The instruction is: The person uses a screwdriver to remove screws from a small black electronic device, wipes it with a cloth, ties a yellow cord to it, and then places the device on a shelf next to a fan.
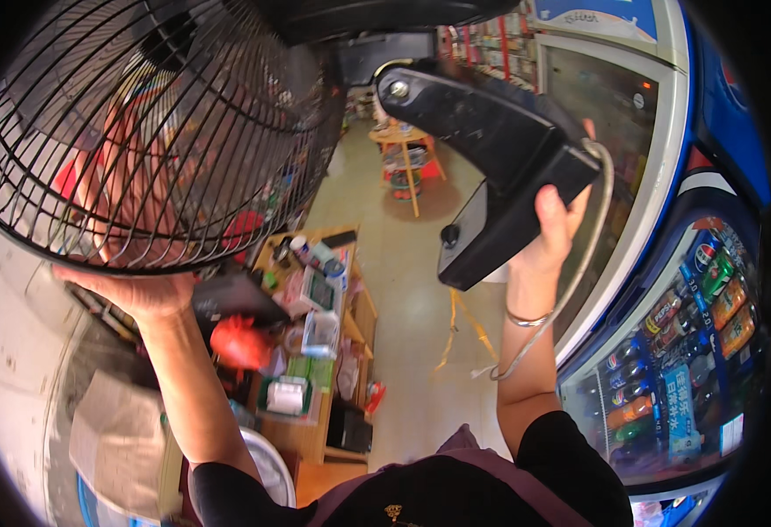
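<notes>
A fan with a black wire cage [311,145] is held up at the upper left. My left hand [152,290] supports this cage from below, and its stretched fingers show through the wires. At the upper right my right hand [554,230] grips the fan's black angled base [526,145], the thumb on its near side. A bolt [398,89] sits at the far end of the base, and a small dark knob [449,234] is on its side. A pale cord [608,198] loops from the base down past my right wrist. The join between cage and base is mostly out of view.
A wooden counter [311,446] with boxes, papers and small goods stands below the cage. Drink coolers [640,386] line the right side. Farther ahead is a small round wooden table [394,136]. A cardboard box [126,439] lies at lower left.
</notes>
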A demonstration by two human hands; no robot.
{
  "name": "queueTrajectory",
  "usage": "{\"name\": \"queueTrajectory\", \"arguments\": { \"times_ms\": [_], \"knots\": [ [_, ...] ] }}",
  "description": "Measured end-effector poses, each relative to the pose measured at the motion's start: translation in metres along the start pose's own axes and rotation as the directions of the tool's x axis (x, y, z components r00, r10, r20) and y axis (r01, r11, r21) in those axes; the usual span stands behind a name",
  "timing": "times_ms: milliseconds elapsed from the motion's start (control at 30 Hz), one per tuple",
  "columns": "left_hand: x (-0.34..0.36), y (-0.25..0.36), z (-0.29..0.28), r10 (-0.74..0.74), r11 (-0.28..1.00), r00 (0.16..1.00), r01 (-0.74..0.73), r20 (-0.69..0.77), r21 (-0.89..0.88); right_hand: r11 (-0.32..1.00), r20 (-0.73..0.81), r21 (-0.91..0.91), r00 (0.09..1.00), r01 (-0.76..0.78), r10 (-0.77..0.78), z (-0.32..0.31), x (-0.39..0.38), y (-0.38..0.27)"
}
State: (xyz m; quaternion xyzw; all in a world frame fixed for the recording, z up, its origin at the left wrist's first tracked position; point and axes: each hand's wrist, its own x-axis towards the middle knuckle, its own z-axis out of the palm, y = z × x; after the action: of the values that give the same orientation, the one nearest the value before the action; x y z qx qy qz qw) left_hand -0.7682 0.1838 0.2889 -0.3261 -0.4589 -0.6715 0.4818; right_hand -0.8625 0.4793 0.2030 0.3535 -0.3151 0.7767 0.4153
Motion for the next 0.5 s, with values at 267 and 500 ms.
{"name": "queueTrajectory", "arguments": {
  "times_ms": [267, 500],
  "knots": [
    [-0.083, -0.281, -0.023, -0.348, 0.937, 0.934, 0.348, 0.080, 0.019, 0.981, -0.065, 0.174, 0.993, -0.086, 0.099, -0.068, 0.046, 0.148],
    [0.026, -0.456, 0.101, -0.424, 0.786, 0.839, 0.528, 0.342, -0.321, 0.875, -0.005, 0.322, 0.923, -0.362, 0.384, -0.140, 0.088, 0.301]
  ]
}}
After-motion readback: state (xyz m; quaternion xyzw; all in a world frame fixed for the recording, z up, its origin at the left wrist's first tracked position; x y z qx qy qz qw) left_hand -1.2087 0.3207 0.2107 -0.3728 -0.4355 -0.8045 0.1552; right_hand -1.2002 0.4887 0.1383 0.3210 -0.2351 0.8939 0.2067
